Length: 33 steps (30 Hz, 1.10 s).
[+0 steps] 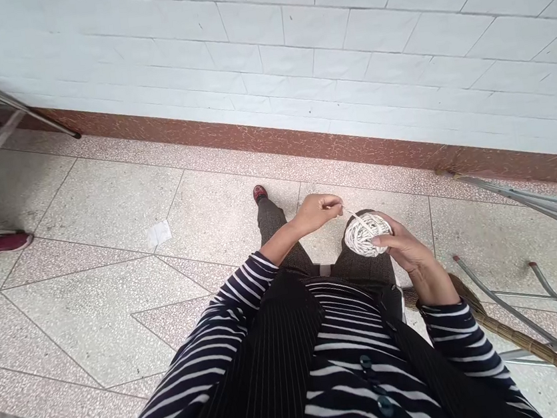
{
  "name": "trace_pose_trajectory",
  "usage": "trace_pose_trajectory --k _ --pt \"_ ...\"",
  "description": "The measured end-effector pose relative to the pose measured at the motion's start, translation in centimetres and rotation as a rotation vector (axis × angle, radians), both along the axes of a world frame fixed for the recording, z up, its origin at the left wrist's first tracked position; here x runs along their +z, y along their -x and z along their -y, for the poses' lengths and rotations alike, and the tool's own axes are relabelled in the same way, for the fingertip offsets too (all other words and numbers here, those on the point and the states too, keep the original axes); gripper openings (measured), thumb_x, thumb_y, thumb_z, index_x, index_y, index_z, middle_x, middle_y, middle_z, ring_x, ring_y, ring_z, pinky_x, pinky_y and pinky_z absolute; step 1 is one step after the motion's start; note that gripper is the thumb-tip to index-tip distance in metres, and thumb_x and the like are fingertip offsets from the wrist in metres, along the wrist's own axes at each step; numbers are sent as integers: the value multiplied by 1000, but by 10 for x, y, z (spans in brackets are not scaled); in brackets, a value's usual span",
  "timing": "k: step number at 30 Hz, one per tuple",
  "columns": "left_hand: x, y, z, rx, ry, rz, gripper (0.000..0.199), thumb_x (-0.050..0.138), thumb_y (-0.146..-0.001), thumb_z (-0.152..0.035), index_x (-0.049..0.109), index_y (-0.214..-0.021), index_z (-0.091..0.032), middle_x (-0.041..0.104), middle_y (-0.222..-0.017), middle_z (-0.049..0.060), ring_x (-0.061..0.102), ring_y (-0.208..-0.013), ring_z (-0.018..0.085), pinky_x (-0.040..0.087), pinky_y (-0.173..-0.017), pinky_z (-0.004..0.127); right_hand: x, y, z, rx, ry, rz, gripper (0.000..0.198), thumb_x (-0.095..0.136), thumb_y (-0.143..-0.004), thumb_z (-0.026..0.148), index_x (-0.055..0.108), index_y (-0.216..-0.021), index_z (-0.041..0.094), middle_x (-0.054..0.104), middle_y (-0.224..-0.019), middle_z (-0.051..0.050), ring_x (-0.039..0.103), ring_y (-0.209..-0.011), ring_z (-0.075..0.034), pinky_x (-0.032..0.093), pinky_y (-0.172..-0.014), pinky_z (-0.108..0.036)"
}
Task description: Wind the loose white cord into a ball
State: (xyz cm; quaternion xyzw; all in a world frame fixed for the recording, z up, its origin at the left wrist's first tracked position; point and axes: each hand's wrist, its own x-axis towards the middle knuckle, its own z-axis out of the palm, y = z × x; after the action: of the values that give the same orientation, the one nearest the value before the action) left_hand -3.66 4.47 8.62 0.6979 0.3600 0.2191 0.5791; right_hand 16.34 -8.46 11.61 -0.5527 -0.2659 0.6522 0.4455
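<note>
A round ball of white cord point(367, 235) sits in my right hand point(406, 245) above my right thigh. The fingers wrap behind it and the thumb presses on its front. To the left of the ball, my left hand point(318, 212) is closed in a pinch on a thin white strand point(352, 214). This short strand runs from the fingertips to the top of the ball. The fingers of my right hand behind the ball are mostly hidden.
A white tiled wall point(292, 60) rises in front. White paper point(159, 234) lies on the floor. At the right are metal stool legs point(508, 303), a broom point(519, 336) and a folded metal frame point(523, 198). At the left are a metal-legged table point(10, 105) and another person's red shoe point(5, 243).
</note>
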Motion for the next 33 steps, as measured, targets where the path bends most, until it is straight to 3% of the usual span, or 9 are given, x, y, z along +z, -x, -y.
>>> trace_pose_trajectory --k 3,7,11,17,20,26,28,31,33 --pt "-1 -3 3 9 -50 -38 17 57 -88 -24 71 -83 -17 73 -82 2 67 -78 13 51 -72 22 -4 1 1 34 24 -42 57 86 -57 21 68 -110 28 73 -92 2 67 -86 -22 52 -79 -34" --pt "-9 -5 4 -2 20 -2 20 56 -89 -24 68 -78 -15 73 -81 3 67 -70 11 53 -66 20 -7 1 4 -11 5 -116 58 82 -56 19 69 -111 29 76 -100 1 69 -95 -26 54 -87 -38" --pt "-30 -1 -3 51 162 115 20 54 -91 -23 68 -83 -12 72 -83 5 67 -71 10 58 -71 22 -7 -1 5 -40 -14 -181 60 79 -53 20 70 -112 28 76 -110 -2 68 -111 -31 54 -97 -43" --pt "-66 19 -15 60 130 2 23 53 -91 -22 65 -75 -11 70 -80 5 67 -73 11 57 -74 24 3 -12 10 -137 -83 -231 78 78 -53 25 64 -129 29 74 -124 -7 64 -123 -38 54 -101 -56" --pt "-75 28 -20 92 129 -29 25 52 -93 -26 68 -81 -12 71 -85 7 67 -78 14 57 -76 26 10 -19 12 -132 -143 -214 76 77 -56 29 63 -131 30 73 -126 -7 63 -124 -39 53 -103 -57" --pt "-70 20 -17 42 -50 -129 22 60 -91 -29 75 -99 -15 76 -104 7 68 -100 21 51 -93 30 10 -10 7 -158 -80 -153 69 76 -55 21 66 -123 31 75 -120 -4 65 -122 -36 55 -101 -53" --pt "-66 9 -6 -19 19 -84 21 62 -90 -27 76 -99 -15 76 -103 6 68 -101 20 50 -93 29 10 -3 6 -143 -59 -167 70 76 -54 20 66 -123 30 75 -119 -4 66 -120 -36 55 -100 -52" --pt "-57 -8 17 -167 242 95 24 63 -91 -32 76 -101 -14 76 -98 6 69 -94 18 54 -85 28 12 4 4 -134 -60 -164 70 76 -57 19 65 -125 29 75 -119 -4 66 -118 -34 55 -100 -49" --pt "-49 -13 29 -177 361 244 31 62 -93 -38 75 -107 -13 76 -99 8 70 -91 18 55 -82 29 13 3 3 -151 -66 -159 68 76 -59 19 65 -126 29 75 -118 -3 67 -117 -32 56 -99 -48"
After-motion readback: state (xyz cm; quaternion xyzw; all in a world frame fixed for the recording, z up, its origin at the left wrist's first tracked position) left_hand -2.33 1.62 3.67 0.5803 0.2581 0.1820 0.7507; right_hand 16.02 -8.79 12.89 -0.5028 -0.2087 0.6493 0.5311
